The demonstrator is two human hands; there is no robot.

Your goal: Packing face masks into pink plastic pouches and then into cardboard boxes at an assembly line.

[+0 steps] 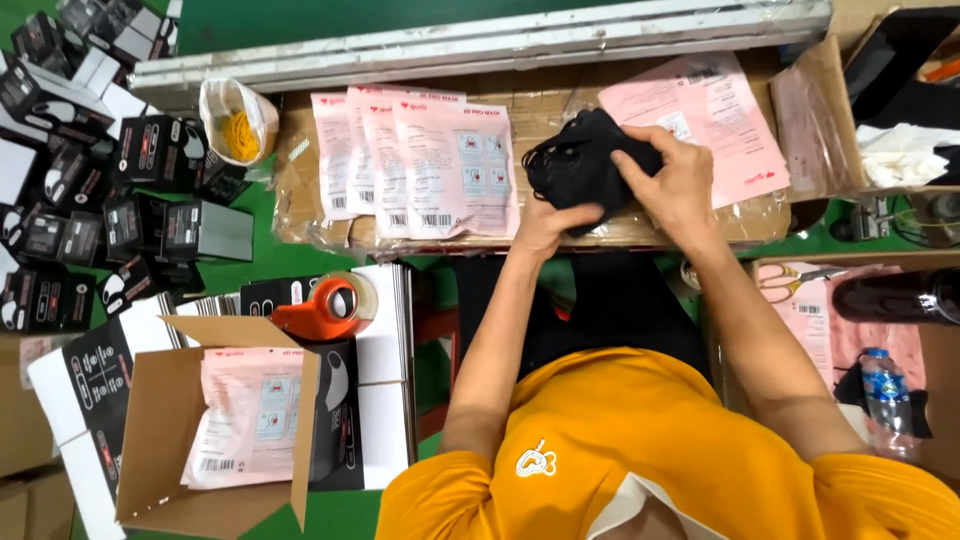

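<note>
Both my hands hold a stack of black face masks (580, 165) over a cardboard-covered work surface (300, 190). My left hand (553, 222) grips the stack from below, near its front edge. My right hand (672, 178) clasps it from the right side, fingers over the top. To the left of the stack lie several pink mask pouches (420, 165), fanned out and overlapping. More pink pouches (715, 115) lie to the right, partly under my right hand.
An open cardboard box (165, 430) with pink pouches inside sits at lower left, an orange tape dispenser (325, 308) beside it. Black-and-white small cartons (90, 180) are piled at left. A bag of yellow rubber bands (238, 125) stands nearby. A water bottle (885, 395) lies at right.
</note>
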